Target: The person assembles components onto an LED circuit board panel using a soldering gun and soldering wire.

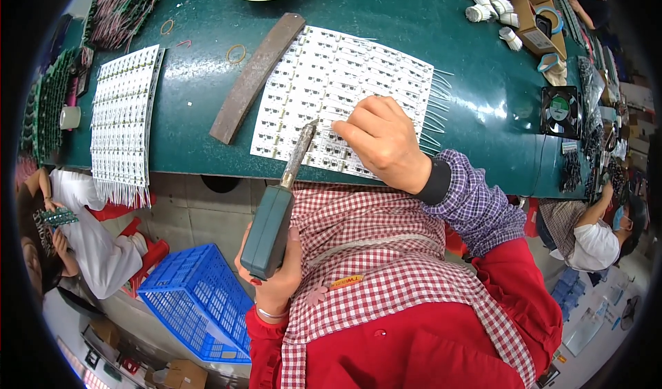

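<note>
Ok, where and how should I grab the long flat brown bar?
Probably pinch the long flat brown bar across its width near its lower end, from the left: there a gap separates it from the white circuit-board panel, which crowds its upper end.

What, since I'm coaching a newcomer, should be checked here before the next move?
1. Green tool gripped in the left hand: ok.
2. Tool's metal tip touching the white panel: cannot tell.
3. Right hand set well away from the tip: not ok, its fingertips look close.
4. Thin wire pinched in the right fingers: cannot tell.
5. Panel lying on the green table: ok.
</note>
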Action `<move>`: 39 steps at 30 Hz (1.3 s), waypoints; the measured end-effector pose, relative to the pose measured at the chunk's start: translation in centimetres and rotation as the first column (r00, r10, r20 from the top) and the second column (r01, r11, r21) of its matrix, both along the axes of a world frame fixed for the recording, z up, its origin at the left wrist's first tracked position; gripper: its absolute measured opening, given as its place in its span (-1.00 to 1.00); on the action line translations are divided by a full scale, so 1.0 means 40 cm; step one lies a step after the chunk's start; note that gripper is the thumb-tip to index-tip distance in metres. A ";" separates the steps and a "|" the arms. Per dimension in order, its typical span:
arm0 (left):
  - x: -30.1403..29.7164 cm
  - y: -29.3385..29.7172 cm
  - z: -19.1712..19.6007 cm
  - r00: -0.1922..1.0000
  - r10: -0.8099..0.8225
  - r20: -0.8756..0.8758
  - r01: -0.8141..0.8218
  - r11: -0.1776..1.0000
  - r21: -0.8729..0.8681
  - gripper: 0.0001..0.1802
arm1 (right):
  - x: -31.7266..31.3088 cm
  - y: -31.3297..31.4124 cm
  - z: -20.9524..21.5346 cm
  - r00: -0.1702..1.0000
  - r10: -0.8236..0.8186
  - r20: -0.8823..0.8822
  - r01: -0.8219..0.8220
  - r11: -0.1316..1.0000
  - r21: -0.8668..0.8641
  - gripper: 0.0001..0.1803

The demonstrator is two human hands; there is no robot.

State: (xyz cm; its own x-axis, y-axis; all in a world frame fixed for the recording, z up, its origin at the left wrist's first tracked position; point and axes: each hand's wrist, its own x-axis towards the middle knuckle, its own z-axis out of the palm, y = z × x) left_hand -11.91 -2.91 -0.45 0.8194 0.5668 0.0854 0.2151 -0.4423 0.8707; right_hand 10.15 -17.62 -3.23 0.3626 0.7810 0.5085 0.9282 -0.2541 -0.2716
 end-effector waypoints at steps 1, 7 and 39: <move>-0.001 -0.001 -0.001 1.000 0.001 0.000 -0.001 1.000 0.001 -0.75 | 0.000 0.001 0.003 1.000 0.004 -0.015 -0.004 1.000 0.004 -0.74; -0.002 -0.002 -0.001 1.000 0.001 -0.014 -0.002 0.999 -0.040 -0.75 | 0.002 0.001 0.005 1.000 0.012 -0.027 -0.012 1.000 0.003 -0.72; -0.016 -0.001 0.003 0.999 0.034 -0.001 -0.034 0.999 -0.020 -0.74 | -0.015 0.002 0.002 0.998 -0.010 -0.055 0.013 0.999 0.051 -0.71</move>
